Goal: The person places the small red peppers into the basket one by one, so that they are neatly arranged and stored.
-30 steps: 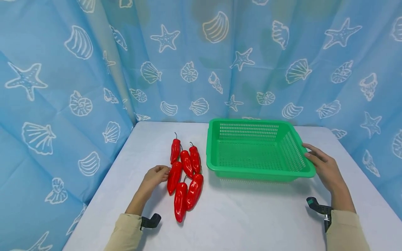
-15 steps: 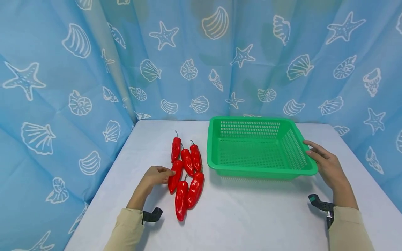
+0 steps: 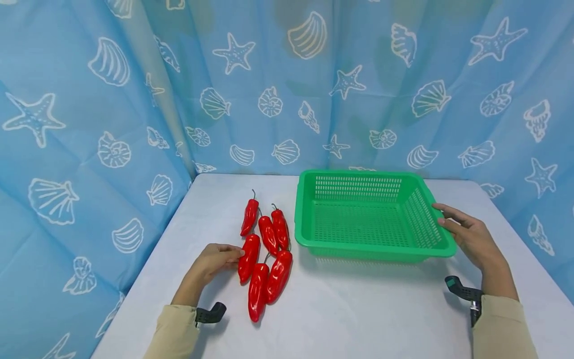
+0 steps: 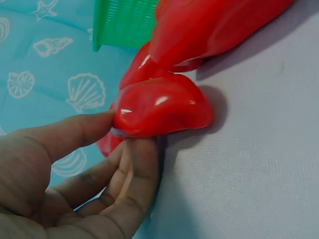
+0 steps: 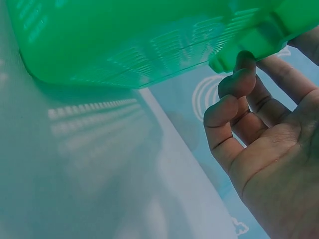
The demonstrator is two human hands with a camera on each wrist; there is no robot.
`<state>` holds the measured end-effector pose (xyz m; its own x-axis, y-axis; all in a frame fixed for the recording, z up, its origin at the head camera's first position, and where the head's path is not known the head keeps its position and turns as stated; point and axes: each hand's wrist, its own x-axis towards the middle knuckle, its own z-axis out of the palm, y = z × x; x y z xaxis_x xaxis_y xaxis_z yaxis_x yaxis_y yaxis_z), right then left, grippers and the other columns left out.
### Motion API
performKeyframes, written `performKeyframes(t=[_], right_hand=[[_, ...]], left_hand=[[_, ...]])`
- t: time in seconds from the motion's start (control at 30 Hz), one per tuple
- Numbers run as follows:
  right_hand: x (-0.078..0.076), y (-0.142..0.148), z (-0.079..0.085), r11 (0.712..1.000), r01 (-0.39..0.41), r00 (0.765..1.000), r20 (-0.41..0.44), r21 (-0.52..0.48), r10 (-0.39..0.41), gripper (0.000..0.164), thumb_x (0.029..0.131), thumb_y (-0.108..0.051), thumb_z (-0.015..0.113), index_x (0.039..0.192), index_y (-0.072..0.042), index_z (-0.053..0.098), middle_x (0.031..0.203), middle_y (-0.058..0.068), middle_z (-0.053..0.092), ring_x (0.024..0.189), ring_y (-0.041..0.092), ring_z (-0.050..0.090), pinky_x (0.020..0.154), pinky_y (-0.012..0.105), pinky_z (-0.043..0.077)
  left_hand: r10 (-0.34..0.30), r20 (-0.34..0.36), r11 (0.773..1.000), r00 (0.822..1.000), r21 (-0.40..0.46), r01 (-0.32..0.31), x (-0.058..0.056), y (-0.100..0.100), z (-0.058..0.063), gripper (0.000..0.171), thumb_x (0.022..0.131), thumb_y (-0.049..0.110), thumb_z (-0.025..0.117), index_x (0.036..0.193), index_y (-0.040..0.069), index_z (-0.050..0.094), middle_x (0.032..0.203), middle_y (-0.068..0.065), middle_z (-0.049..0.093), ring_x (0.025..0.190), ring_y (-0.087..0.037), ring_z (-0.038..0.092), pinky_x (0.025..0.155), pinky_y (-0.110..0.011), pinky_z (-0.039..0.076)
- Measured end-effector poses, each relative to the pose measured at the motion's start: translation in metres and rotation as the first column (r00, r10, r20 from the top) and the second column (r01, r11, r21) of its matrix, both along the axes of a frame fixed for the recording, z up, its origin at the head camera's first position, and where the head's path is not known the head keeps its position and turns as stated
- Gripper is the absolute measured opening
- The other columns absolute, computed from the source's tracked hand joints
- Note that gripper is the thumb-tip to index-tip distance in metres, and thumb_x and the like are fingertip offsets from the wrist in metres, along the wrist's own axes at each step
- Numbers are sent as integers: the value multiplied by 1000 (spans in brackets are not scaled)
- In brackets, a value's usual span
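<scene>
- A white table point(image 3: 358, 319) is carrying everything, its top showing a fine weave in the left wrist view.
- Six red peppers are lying in a loose cluster on its left side.
- Farthest back, the rear pepper point(image 3: 249, 218) is pointing its dark stem away from the near edge.
- To its right, the middle pepper point(image 3: 268, 235) and the right pepper point(image 3: 280, 229) are lying close together.
- Nearer, the left pepper point(image 3: 248, 259) is casting a shadow on the table.
- Nearest, the front pepper point(image 3: 258, 292) and the front-right pepper point(image 3: 279, 276) are lying side by side.
- Right of the cluster, a green basket point(image 3: 376, 251) is standing.
</scene>
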<state>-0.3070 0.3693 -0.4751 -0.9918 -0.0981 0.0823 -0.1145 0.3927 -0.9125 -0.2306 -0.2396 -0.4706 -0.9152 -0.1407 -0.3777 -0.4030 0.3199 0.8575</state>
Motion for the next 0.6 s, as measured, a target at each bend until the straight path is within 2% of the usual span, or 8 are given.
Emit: performKeyframes(t=[0.13, 0.27, 0.33, 0.4, 0.47, 0.53, 0.6], right_hand=[[3, -1, 0, 1000, -6, 1000, 11, -28, 6, 56, 103, -35, 56, 155, -21, 39, 137, -8, 36, 125, 6, 36, 103, 20, 39], [2, -5, 2, 1000, 19, 999, 33, -24, -18, 58, 102, -38, 57, 155, -23, 39, 141, -5, 36, 123, 4, 40, 104, 25, 39], [2, -6, 2, 999, 30, 998, 49, -32, -28, 59, 102, -40, 57, 156, -24, 38, 147, 1, 35, 125, 8, 41, 109, 31, 38], [3, -6, 3, 998, 38, 997, 68, -45, -35, 60, 101, -41, 58, 156, -26, 37, 155, 5, 29, 133, 14, 38, 115, 45, 31], [4, -6, 3, 997, 42, 996, 86, -59, -37, 61, 101, -42, 57, 156, -27, 36, 161, 4, 22, 139, 18, 32, 117, 57, 24], [4, -5, 2, 997, 43, 994, 98, -59, -37, 61, 101, -43, 57, 156, -28, 36, 164, 3, 19, 140, 18, 31, 117, 52, 26], [5, -5, 1, 997, 48, 994, 104, -52, -43, 61, 101, -44, 57, 156, -29, 37, 164, 1, 21, 135, 11, 36, 113, 34, 36]], left_hand=[[15, -24, 999, 1000, 53, -14, 2, -2, 1, 48, 89, 28, 75, 122, -6, 65, 107, -14, 69, 88, -24, 69, 89, -40, 57], [33, -58, 994, 998, 110, -26, 2, -4, 3, 49, 89, 28, 75, 123, -6, 64, 109, -14, 70, 91, -24, 69, 90, -39, 57], [37, -76, 989, 996, 143, -26, 1, -3, 4, 51, 88, 28, 76, 124, -6, 64, 110, -15, 69, 93, -24, 69, 90, -38, 57], [39, -89, 984, 995, 174, -23, 1, -1, 6, 53, 88, 29, 76, 125, -6, 62, 112, -15, 69, 96, -24, 69, 91, -39, 56], [41, -97, 979, 994, 203, -21, 0, 2, 8, 56, 88, 31, 77, 127, -6, 61, 114, -16, 68, 97, -24, 69, 93, -41, 55], [39, -99, 974, 994, 224, -16, -1, 5, 11, 58, 88, 31, 77, 128, -6, 59, 115, -16, 67, 98, -24, 69, 96, -42, 53], [39, -101, 970, 994, 243, -14, -3, 8, 14, 58, 88, 31, 77, 129, -6, 59, 116, -17, 66, 98, -24, 68, 97, -43, 52]])
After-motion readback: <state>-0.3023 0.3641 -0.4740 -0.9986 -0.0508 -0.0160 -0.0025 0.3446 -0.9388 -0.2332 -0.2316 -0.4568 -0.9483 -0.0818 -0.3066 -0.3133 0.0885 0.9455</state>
